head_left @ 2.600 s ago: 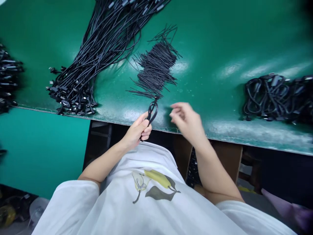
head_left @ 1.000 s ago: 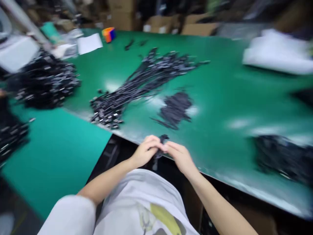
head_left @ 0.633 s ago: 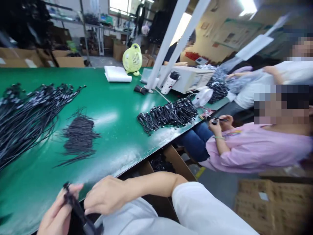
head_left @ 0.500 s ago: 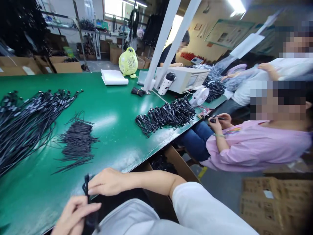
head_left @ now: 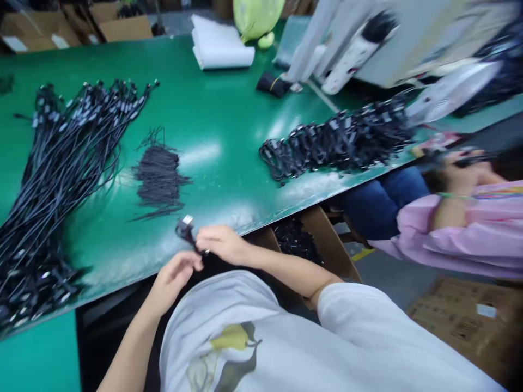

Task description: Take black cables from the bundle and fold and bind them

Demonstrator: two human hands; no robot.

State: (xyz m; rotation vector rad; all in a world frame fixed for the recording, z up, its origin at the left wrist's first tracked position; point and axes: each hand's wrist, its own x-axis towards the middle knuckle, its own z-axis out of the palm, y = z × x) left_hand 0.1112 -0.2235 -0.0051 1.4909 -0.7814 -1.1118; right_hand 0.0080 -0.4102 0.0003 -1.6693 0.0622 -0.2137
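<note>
A folded black USB cable [head_left: 187,230] with a metal plug at its top is held over the table's near edge. My right hand [head_left: 223,243] is closed on it from the right. From the lower left, my left hand [head_left: 180,275] has its fingers curled and pressed together at the cable's lower end, which they partly hide. Beyond my hands lies a pile of thin black ties [head_left: 159,177]. Long black cables [head_left: 77,155] with pale tags are spread out at the left.
Folded cables [head_left: 339,136] form a row along the green table [head_left: 220,185]. Behind stand a white bottle [head_left: 351,57], a paper stack [head_left: 223,46] and a green fan [head_left: 257,19]. A co-worker's pink sleeve [head_left: 482,234] is at right, with an open carton [head_left: 327,239] between us.
My view has tilted down and shifted left, so the table appears closer. Both hands have come nearer together around the folded cable, whose metal plug now shows.
</note>
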